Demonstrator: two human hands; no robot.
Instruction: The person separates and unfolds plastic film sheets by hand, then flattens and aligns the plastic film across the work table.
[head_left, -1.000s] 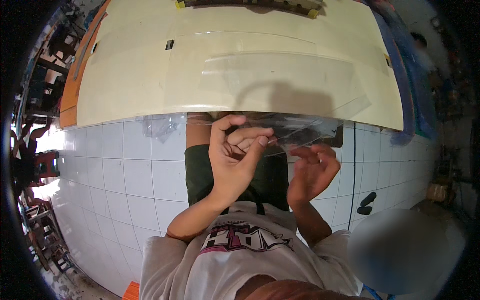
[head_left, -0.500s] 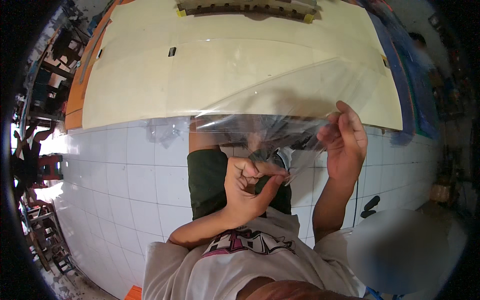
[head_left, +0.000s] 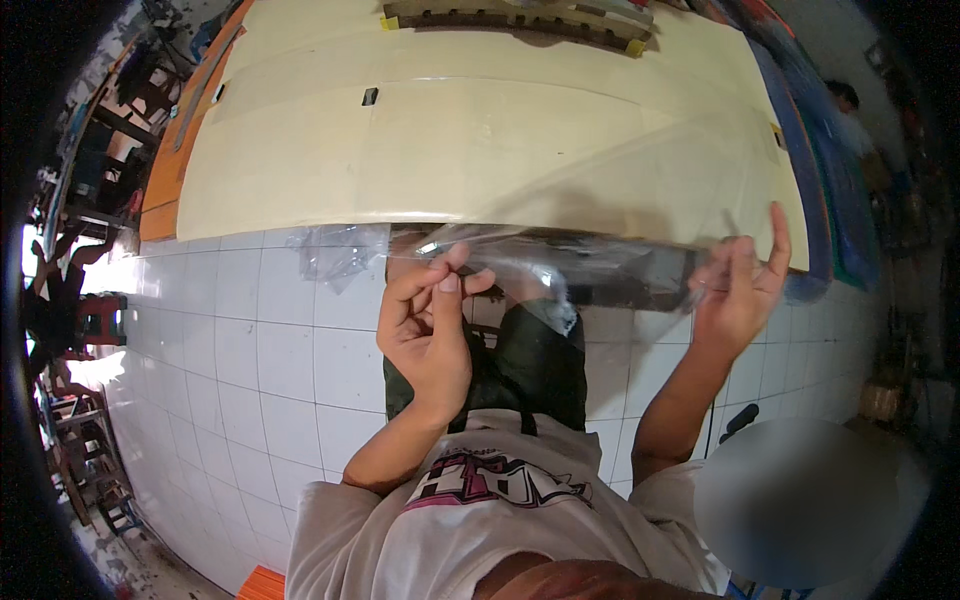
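Observation:
A thin clear plastic sheet [head_left: 555, 285] is stretched between my hands at the near edge of the table, part of it lying over the pale yellow table cover [head_left: 290, 160]. My left hand [head_left: 428, 335] is closed with thumb and fingers together at the sheet's left part, above my lap. Farther right, my right hand [head_left: 738, 295] pinches the sheet's right side, with one finger raised straight up. The sheet is see-through, so its exact outline is hard to follow.
Crumpled clear plastic [head_left: 345, 258] hangs at the table's near edge, left of my hands. A long notched bar with yellow ends [head_left: 515, 22] lies at the far side. Small black clips [head_left: 370, 97] sit on the cover. A red stool [head_left: 103, 318] stands far left; a person [head_left: 850, 125] is far right.
My left hand has moved left and up, away from my lap's middle. My right hand has moved right and slightly down, so the sheet is spread wider between them.

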